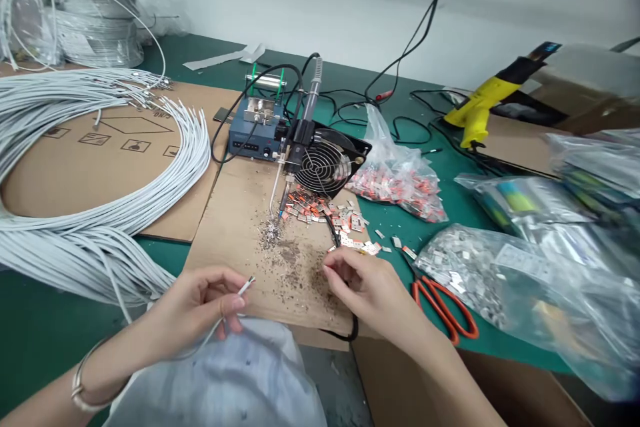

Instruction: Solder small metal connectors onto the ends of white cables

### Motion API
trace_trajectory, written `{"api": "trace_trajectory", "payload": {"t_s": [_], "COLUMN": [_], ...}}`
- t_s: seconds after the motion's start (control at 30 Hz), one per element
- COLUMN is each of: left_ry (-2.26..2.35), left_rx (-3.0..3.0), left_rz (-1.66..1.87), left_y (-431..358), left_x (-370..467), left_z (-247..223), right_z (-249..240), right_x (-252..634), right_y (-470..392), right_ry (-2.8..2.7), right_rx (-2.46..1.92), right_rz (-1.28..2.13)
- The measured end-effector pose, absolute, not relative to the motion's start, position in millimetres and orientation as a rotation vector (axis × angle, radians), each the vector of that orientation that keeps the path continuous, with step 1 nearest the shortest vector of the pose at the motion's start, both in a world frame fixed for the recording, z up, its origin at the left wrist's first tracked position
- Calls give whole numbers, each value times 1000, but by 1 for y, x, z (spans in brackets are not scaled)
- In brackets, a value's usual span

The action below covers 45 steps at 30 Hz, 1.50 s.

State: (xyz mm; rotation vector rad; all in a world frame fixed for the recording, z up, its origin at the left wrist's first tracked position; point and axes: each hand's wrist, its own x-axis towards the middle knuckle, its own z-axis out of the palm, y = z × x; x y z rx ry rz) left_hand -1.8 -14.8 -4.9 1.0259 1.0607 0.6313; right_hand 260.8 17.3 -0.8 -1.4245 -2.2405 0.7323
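My left hand (200, 303) pinches a thin white wire (243, 289) near its stripped end, the tip pointing right over the cardboard work pad (235, 213). My right hand (367, 290) hovers at the pad's right edge, thumb and fingers pinched together by the small metal terminals (345, 217); what it holds is too small to tell. A soldering iron (290, 173) stands in a holder with its tip down over solder scraps (270, 235). Behind it sit a black fan (325, 167) and a blue soldering station (253, 130).
A big coil of white wires (100, 167) lies on cardboard at left. Bags of orange-and-metal parts (400, 177) and silver parts (465, 260) lie at right, with orange-handled scissors (443, 307) beside my right hand. A yellow glue gun (480, 110) rests at back right.
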Motion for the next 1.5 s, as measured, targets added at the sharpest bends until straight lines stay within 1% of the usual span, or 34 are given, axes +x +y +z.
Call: {"api": "trace_trajectory", "payload": {"t_s": [0.13, 0.27, 0.43, 0.63, 0.9, 1.5], "left_ry": [1090, 1088, 1055, 1051, 1027, 1025], "left_rx": [1231, 1367, 1393, 1337, 1313, 1297], "left_rz": [506, 342, 323, 337, 366, 331], "left_y": [5, 25, 59, 91, 90, 93], "left_x": [-2, -3, 3, 14, 12, 15], "left_z": [-1, 3, 9, 11, 8, 9], "right_z": [-3, -4, -4, -8, -13, -11], "right_x": [254, 240, 226, 212, 204, 206], "right_y": [21, 27, 39, 61, 70, 69], "right_ry": [-1974, -1758, -1629, -1327, -1124, -1105], "right_rx": [-1290, -1259, -1285, -1279, -1183, -1187], "right_rz": [1113, 1370, 1488, 1696, 1749, 1748]}}
